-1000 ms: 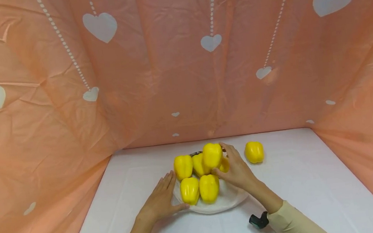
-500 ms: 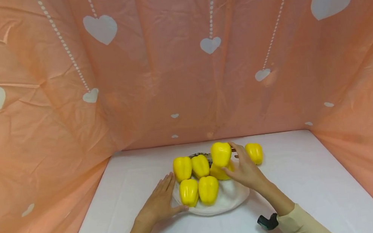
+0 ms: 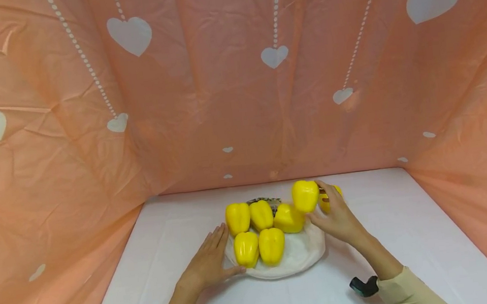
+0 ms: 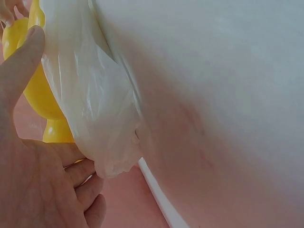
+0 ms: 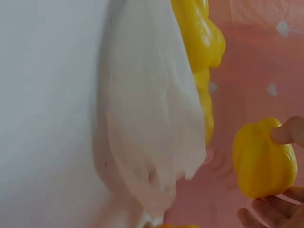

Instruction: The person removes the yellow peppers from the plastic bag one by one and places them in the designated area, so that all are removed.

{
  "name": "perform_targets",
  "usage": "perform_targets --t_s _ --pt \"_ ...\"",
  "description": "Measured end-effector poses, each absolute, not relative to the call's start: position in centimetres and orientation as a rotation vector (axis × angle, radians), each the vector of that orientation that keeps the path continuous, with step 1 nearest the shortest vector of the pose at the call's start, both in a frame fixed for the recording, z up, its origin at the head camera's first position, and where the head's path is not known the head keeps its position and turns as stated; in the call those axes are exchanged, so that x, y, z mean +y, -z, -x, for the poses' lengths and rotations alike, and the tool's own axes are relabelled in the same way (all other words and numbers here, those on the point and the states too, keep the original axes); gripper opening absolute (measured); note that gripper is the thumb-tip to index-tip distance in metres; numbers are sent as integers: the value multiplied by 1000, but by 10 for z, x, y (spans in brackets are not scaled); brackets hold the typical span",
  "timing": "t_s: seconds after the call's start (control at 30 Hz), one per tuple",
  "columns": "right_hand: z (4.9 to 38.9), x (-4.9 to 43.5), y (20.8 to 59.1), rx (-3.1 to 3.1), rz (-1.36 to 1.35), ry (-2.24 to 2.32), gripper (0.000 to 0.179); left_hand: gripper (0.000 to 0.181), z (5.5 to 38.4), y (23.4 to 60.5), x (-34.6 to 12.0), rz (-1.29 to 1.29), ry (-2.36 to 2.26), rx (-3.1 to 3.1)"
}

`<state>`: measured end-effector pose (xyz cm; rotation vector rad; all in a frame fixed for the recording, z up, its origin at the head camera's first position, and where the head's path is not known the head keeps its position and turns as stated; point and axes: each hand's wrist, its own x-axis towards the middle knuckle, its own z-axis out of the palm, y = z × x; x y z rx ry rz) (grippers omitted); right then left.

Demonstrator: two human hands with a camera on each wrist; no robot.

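My right hand (image 3: 339, 216) holds a yellow bell pepper (image 3: 305, 196) raised at the right back of a round, white-covered holder (image 3: 295, 260). In the right wrist view the thumb lies on one side of this pepper (image 5: 263, 159) and the fingers on the other. Several more bell peppers (image 3: 272, 246) sit on the holder, one tipped sideways (image 3: 289, 218). My left hand (image 3: 208, 260) rests at the holder's left edge, fingers extended. In the left wrist view, a crinkled, translucent white cover (image 4: 95, 95) hangs beside the left palm and fingers.
Another yellow bell pepper (image 3: 336, 193) lies on the white table (image 3: 412, 233) at the right back, partly hidden behind my right hand. A dark patterned strip (image 3: 271, 201) shows at the holder's back. An orange curtain with white hearts (image 3: 238, 98) encloses the back and sides.
My right hand has carried the bell pepper rightward from above the others, uncovering the tipped pepper and the dark strip. My left hand has stayed in place.
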<state>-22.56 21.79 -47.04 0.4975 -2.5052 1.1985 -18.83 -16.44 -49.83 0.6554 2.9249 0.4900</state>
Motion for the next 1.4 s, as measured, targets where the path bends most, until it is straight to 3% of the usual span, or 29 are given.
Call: perform_targets --t_s 0.73,1.4 --pt "232 277 468 -2417 -592 -1039 92 123 189 497 -163 -647 -486 2916" --pt "236 323 467 -2551 -487 -1050 94 122 189 498 -164 -651 -492 2910"
